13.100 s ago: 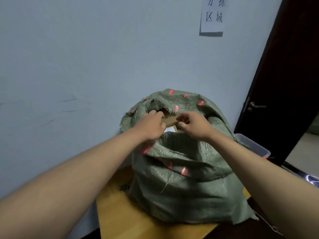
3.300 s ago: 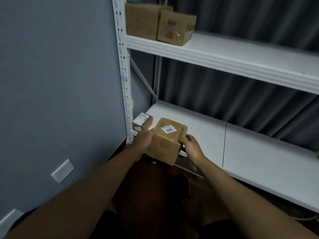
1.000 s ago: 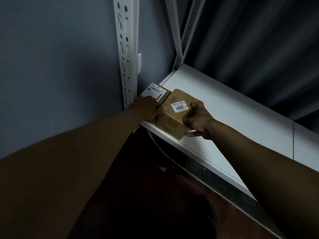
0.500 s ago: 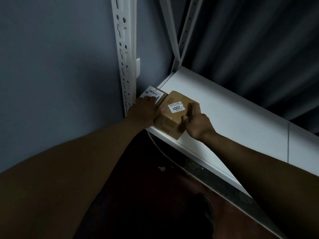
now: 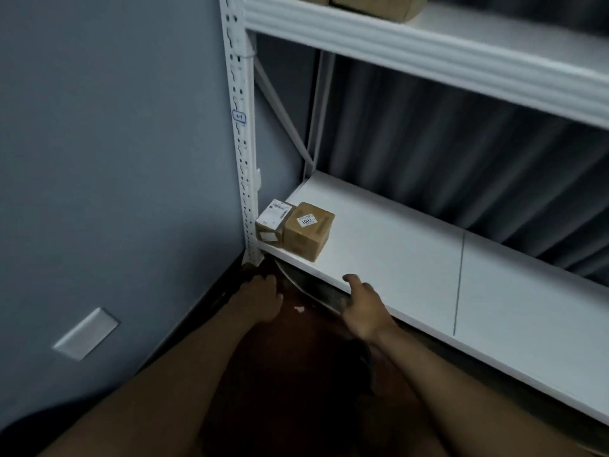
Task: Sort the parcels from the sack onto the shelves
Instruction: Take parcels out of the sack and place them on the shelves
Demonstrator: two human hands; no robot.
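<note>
Two parcels sat touching at the lower shelf's (image 5: 395,258) left end: the brown "2001" box (image 5: 308,230) beside a smaller labelled box (image 5: 272,222). Both hands, left (image 5: 260,300) and right (image 5: 362,308), hung below, fingers relaxed, holding nothing.

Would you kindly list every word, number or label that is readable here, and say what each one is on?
"2001": white sticker on top of the brown parcel on the lower shelf; the smaller print on it is too blurred to read.
Smaller parcel beside it: white shipping label with a barcode, text too small to read.
Blue-outlined tag on the white upright: a short marking, too blurred to read.
</note>
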